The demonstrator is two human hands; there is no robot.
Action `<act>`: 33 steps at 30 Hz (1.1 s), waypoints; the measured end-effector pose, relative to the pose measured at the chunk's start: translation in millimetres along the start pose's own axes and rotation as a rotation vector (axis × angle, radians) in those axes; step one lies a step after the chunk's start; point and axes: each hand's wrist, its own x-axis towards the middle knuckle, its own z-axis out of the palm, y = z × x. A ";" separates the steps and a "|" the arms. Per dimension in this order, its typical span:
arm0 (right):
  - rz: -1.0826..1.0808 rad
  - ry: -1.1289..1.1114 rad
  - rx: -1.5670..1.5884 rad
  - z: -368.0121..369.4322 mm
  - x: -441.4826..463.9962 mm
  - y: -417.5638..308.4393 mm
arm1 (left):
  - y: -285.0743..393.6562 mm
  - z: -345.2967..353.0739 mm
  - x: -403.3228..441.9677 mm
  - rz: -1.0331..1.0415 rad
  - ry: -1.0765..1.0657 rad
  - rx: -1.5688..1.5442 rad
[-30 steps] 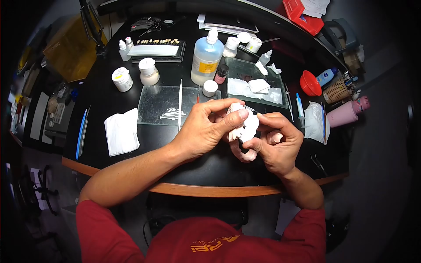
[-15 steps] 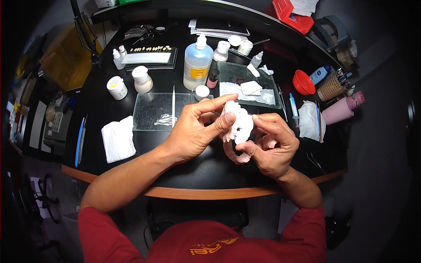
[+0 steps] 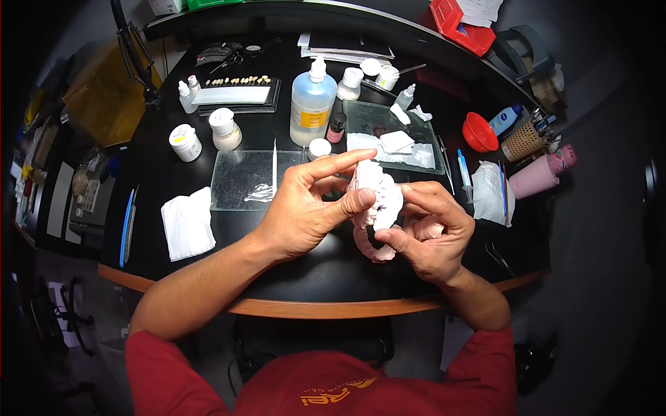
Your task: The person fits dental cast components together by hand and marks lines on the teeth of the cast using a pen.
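Over the front middle of the desk, a white plaster dental cast (image 3: pixel 386 204) is held between my two hands. My left hand (image 3: pixel 305 201) grips its left side, thumb across the front and index finger stretched along the top. From the right, my right hand (image 3: pixel 437 232) pinches its edge between thumb and fingers. Below, a pinkish-white horseshoe-shaped cast (image 3: pixel 372 249) hangs against it; whether the two are joined I cannot tell. Beyond my left hand lies a glass slab (image 3: pixel 232 177) bearing a white pointed stick (image 3: pixel 275 170).
A large liquid bottle (image 3: pixel 311 104) stands behind my hands, with small jars (image 3: pixel 185 143) to the left. Further back is a tooth shade guide (image 3: pixel 236 93). A second glass slab (image 3: pixel 437 132), a red bowl (image 3: pixel 480 132) and a syringe (image 3: pixel 465 177) are on the right. Folded tissue (image 3: pixel 187 225) lies left.
The white cast has turned slightly in my fingers, and the dark gap seen in its middle has narrowed. Both hands keep nearly the same place and grip.
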 end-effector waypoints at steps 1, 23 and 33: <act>0.002 0.003 0.018 0.1 -0.7 0.6 | 1.2 0.2 -0.2 0.001 -0.003 0.003; -0.100 -0.041 -0.172 -5.6 2.8 -8.4 | 3.3 -0.1 0.6 0.145 -0.005 0.037; -0.083 -0.050 -0.111 -4.9 2.3 -5.1 | 2.2 1.3 -2.7 -0.062 -0.021 -0.132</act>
